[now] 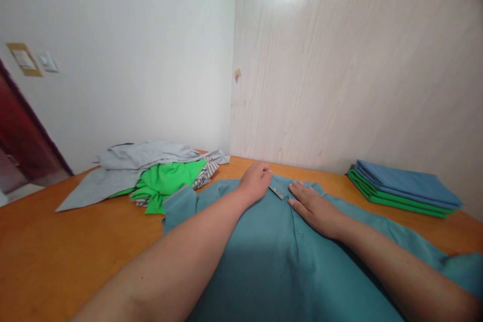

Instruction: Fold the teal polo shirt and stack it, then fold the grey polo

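Note:
A teal polo shirt (279, 261) lies spread face up on the orange table (56, 251), collar toward the wall. My left hand (255, 181) rests at the collar with its fingers curled down onto the fabric, gripping the collar edge. My right hand (315, 206) lies flat on the shirt just right of the button placket, fingers stretched out and together. Both forearms reach across the shirt's body.
A loose heap of grey, green and striped clothes (151, 176) sits at the table's back left. A neat stack of folded blue and green garments (403, 188) lies at the back right. A pale wood-grain panel (339, 75) and a white wall stand directly behind the table.

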Demonstrator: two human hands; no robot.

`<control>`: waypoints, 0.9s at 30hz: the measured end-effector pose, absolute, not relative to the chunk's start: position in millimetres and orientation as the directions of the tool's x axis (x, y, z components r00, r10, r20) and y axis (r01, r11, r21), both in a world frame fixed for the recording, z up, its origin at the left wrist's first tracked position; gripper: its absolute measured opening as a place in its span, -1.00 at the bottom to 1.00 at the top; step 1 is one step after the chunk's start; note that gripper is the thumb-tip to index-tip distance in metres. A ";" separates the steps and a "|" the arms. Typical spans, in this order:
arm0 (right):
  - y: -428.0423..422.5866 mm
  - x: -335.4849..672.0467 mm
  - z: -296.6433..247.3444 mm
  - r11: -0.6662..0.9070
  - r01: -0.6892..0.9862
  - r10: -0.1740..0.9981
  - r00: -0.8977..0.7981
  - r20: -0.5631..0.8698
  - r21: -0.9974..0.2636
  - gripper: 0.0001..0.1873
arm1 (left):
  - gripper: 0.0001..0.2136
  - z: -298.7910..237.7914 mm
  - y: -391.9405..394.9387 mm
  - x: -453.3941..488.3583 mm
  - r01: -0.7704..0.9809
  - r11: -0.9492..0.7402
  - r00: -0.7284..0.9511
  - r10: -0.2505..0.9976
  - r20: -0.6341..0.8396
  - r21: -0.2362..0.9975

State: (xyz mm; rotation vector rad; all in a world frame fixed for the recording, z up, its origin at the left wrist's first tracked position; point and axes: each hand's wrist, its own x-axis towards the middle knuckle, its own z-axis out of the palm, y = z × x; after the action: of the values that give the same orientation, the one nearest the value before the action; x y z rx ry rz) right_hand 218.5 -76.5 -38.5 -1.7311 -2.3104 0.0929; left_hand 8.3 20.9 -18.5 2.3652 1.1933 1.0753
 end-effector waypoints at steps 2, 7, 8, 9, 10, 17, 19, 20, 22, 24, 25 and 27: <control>-75.9 218.9 -38.8 0.290 0.935 0.951 -0.258 0.171 -0.204 -0.20 | -0.79 -20.4 33.6 -2.5 0.605 -0.514 0.264 0.850 0.455 0.609; -75.0 217.8 -38.5 0.285 0.935 0.953 -0.253 0.164 -0.212 -0.20 | -0.75 -25.4 56.9 -29.8 0.670 -0.374 0.092 0.899 0.429 0.641; -75.1 217.6 -38.2 0.283 0.936 0.954 -0.254 0.157 -0.210 -0.20 | -0.76 -25.3 58.4 -31.8 0.676 -0.365 0.076 0.899 0.432 0.640; -75.2 217.4 -37.9 0.282 0.937 0.955 -0.253 0.155 -0.208 -0.20 | -0.79 -24.7 58.4 -32.1 0.683 -0.364 0.068 0.895 0.441 0.633; -75.4 217.2 -37.7 0.283 0.937 0.955 -0.254 0.156 -0.206 -0.20 | -0.81 -23.7 56.9 -30.7 0.691 -0.376 0.075 0.887 0.456 0.617; -76.0 217.0 -38.6 0.292 0.930 0.948 -0.252 0.192 -0.222 -0.23 | -0.83 -15.6 31.3 -9.2 0.817 -0.475 0.322 0.846 0.426 0.326; -75.8 217.2 -39.2 0.296 0.929 0.947 -0.256 0.195 -0.223 -0.23 | -0.82 -15.6 28.4 -9.8 0.859 -0.435 0.318 0.866 0.386 0.269; -75.8 217.3 -39.4 0.300 0.928 0.946 -0.259 0.197 -0.221 -0.24 | -0.82 -15.9 28.1 -11.0 0.866 -0.434 0.330 0.869 0.368 0.249; -75.7 217.3 -39.6 0.303 0.928 0.944 -0.263 0.198 -0.216 -0.25 | -0.81 -16.3 28.3 -13.2 0.861 -0.454 0.368 0.867 0.336 0.229; -75.6 217.3 -39.4 0.294 0.933 0.948 -0.257 0.186 -0.207 -0.24 | -0.82 -15.8 28.5 -13.7 0.852 -0.470 0.392 0.865 0.313 0.231; -75.6 217.3 -39.1 0.288 0.936 0.951 -0.255 0.176 -0.203 -0.23 | -0.82 -15.2 28.4 -13.2 0.852 -0.467 0.392 0.868 0.303 0.236; -75.5 217.3 -38.5 0.284 0.938 0.953 -0.254 0.163 -0.198 -0.21 | -0.81 -13.6 27.4 -11.6 0.867 -0.433 0.363 0.887 0.284 0.246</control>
State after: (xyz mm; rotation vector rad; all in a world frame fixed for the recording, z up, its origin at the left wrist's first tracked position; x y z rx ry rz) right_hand 217.3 -75.5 -38.5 -1.7400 -2.3048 0.0875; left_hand -11.6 27.4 -13.6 2.5489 1.6421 0.5857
